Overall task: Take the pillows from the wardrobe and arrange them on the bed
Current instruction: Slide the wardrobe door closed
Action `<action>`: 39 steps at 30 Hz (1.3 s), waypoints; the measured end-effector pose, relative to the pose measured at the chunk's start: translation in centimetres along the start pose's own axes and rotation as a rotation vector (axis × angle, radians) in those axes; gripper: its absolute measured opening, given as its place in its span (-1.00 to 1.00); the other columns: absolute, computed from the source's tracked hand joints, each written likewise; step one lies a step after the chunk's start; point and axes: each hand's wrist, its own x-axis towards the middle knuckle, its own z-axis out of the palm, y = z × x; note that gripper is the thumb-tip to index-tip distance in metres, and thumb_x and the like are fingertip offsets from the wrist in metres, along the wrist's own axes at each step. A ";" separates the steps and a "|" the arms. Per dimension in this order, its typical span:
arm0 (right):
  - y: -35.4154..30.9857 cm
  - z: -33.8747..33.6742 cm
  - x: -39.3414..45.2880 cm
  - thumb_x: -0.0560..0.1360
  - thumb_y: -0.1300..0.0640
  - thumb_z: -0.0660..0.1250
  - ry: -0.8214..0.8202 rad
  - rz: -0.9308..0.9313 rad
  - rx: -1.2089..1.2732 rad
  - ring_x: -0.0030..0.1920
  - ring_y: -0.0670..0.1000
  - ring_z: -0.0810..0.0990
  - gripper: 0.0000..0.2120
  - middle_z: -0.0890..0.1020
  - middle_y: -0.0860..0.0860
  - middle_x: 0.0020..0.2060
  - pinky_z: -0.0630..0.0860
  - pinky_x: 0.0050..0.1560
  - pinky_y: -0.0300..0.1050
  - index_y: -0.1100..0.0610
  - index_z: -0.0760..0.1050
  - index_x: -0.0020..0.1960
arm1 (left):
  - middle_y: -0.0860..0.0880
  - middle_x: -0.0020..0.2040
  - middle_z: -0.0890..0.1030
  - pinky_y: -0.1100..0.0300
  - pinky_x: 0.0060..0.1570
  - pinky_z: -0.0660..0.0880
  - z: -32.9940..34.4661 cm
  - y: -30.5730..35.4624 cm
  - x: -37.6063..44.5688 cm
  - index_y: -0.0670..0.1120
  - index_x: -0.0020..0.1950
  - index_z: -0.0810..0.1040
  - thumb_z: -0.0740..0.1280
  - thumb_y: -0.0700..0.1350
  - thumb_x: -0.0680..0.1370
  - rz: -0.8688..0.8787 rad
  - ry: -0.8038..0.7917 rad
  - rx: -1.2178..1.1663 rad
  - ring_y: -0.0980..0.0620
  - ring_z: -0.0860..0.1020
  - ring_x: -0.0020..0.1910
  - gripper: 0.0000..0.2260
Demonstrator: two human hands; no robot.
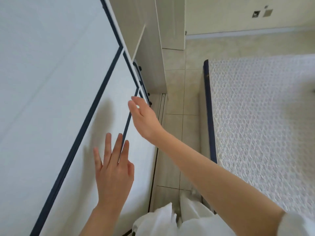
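Observation:
The wardrobe's sliding door [59,82], white panels framed in dark blue, fills the left half of the view. My left hand [113,169] lies flat against the door's lower panel, fingers spread, holding nothing. My right hand [143,116] reaches to the door's right edge, fingers apart and curled near the blue frame strip. Past that edge, a narrow slice of the wardrobe's inside [141,48] shows pale shelves. The bed [264,116], a bare quilted white mattress with a dark blue border, lies on the right. No pillows are visible.
A strip of beige tiled floor [180,99] runs between the wardrobe and the bed. The door's floor track [161,106] lies along the wardrobe's base. Wall sockets [255,14] sit on the far wall. My white clothing [170,220] shows at the bottom.

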 end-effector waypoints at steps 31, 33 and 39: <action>-2.4 2.4 15.3 0.63 -0.16 -0.01 -0.206 0.032 0.133 0.54 -0.02 -0.25 -0.36 -0.21 0.01 0.57 -0.15 0.47 0.09 -0.16 -0.33 0.53 | -0.06 0.65 -0.07 -0.35 0.43 -0.32 3.2 -1.0 12.5 -0.05 0.64 -0.09 0.32 -0.04 0.57 -0.292 -0.170 0.815 -0.26 -0.17 0.57 -0.23; -2.4 1.9 16.7 0.63 -0.15 -0.01 -0.207 0.026 0.140 0.53 -0.02 -0.27 -0.36 -0.21 0.01 0.57 -0.15 0.48 0.08 -0.15 -0.33 0.53 | -0.08 0.64 -0.07 -0.37 0.42 -0.31 3.9 -0.9 13.8 -0.07 0.64 -0.10 0.29 -0.04 0.59 -0.277 -0.182 0.845 -0.28 -0.18 0.57 -0.25; -2.1 0.4 20.9 0.64 -0.11 -0.04 -0.148 -0.030 0.150 0.54 -0.05 -0.24 -0.40 -0.17 -0.07 0.57 -0.15 0.48 -0.01 -0.10 -0.29 0.55 | -0.11 0.64 -0.09 -0.39 0.42 -0.23 6.3 -0.4 17.9 -0.08 0.64 -0.12 0.17 -0.07 0.62 -0.228 -0.190 0.876 -0.26 -0.15 0.58 -0.33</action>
